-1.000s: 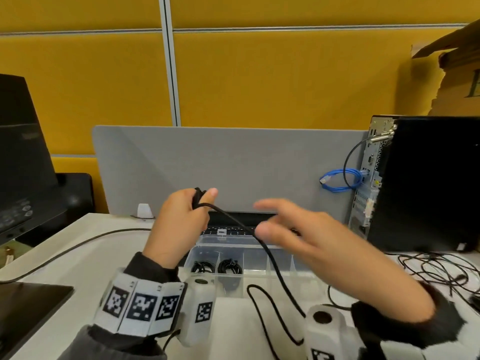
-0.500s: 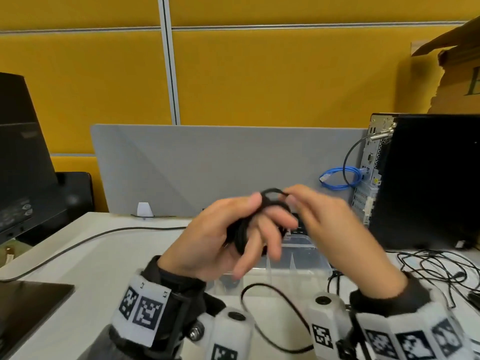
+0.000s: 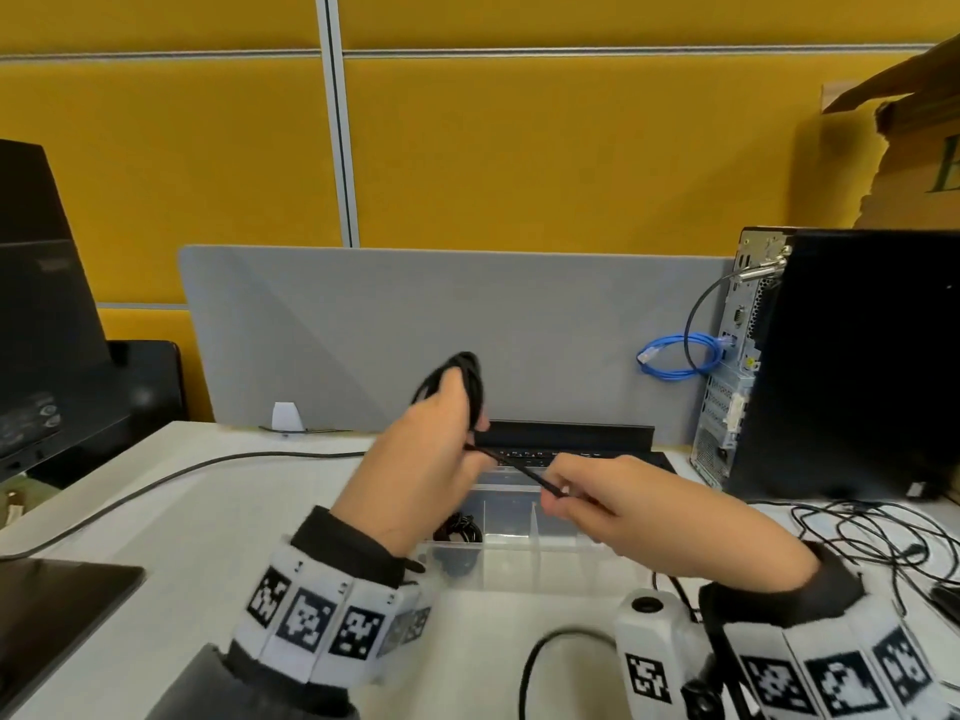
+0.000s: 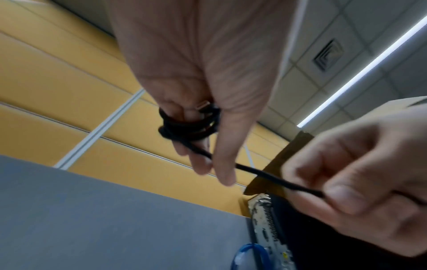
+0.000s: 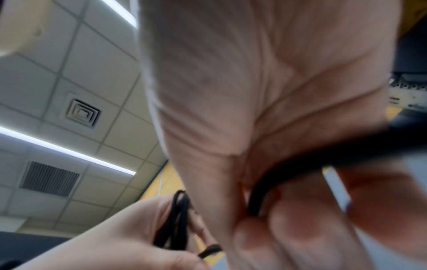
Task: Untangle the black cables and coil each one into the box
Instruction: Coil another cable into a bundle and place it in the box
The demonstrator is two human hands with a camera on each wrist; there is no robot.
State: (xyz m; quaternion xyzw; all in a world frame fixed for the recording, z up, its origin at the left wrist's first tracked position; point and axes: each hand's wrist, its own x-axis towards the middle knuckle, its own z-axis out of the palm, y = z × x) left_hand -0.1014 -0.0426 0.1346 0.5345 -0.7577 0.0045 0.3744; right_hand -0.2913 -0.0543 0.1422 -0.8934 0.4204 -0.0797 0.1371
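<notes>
Yellow wall panels [image 3: 519, 148], grey desk divider [image 3: 363, 330]

Right hand [image 3: 649, 517] hides cable's [image 3: 511, 462] far end.

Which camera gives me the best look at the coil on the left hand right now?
The left wrist view: the black coil sits centred, looped around the left hand's fingers. The head view shows only its top loops behind that hand. The right wrist view catches a blurred edge.
</notes>
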